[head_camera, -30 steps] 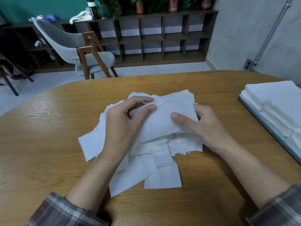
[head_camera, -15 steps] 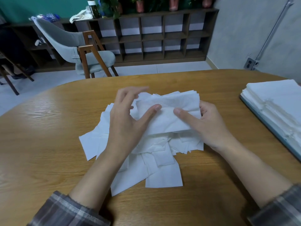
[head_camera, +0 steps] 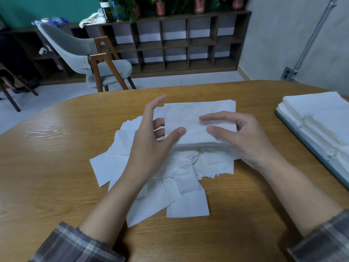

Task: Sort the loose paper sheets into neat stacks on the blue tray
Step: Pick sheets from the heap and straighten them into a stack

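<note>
A loose pile of white paper sheets (head_camera: 181, 178) lies on the wooden table (head_camera: 56, 167) in front of me. Above its far side I hold a squared-up bundle of sheets (head_camera: 190, 118). My right hand (head_camera: 245, 142) grips the bundle's right side, thumb and index finger on top. My left hand (head_camera: 151, 146) pinches the near left corner, with the thumb on top, two fingers under the left edge and the index finger raised straight. The blue tray (head_camera: 302, 138) sits at the right table edge and carries neat white stacks (head_camera: 321, 118).
A grey chair with wooden legs (head_camera: 98, 65) stands beyond the table's far edge, with a dark cubby shelf (head_camera: 188, 42) behind it. Bare wood lies between the pile and the tray.
The bundle has risen off the pile and its edges now line up. My left index finger lifted off the sheets and straightened. My right index finger came onto the top sheet.
</note>
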`<state>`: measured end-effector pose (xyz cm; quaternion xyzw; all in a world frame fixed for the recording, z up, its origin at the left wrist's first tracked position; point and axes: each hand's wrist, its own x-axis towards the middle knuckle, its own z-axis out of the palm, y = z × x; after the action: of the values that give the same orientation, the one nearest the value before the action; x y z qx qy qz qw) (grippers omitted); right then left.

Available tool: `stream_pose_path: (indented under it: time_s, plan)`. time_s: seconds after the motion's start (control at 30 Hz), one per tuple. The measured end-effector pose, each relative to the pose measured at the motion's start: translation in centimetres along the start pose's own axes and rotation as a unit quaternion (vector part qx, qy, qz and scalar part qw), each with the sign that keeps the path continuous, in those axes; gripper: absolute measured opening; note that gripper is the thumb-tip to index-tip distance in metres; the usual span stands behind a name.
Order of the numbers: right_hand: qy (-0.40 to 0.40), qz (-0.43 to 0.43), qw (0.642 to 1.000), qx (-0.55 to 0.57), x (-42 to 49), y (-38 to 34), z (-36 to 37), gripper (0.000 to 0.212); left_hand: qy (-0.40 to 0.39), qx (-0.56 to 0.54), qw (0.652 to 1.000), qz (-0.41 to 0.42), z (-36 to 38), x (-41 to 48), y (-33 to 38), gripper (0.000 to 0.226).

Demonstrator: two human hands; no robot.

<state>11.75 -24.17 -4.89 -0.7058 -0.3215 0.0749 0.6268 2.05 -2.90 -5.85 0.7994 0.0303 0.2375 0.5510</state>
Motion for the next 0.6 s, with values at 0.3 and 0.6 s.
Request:
stream_pose_path:
  time_s: [0.3,0.6]
  plan:
    - [0.189,0.031,0.979,-0.071,0.6,2.0,-0.9,0.029,-0.123,0.219,0.952,0.178,0.9,-0.3,-2.0,0.023]
    - [0.162,0.033,0.983,-0.082,-0.3,2.6,-3.2,0.034,-0.17,0.354,0.906,0.155,3.5,0.9,-0.6,0.045]
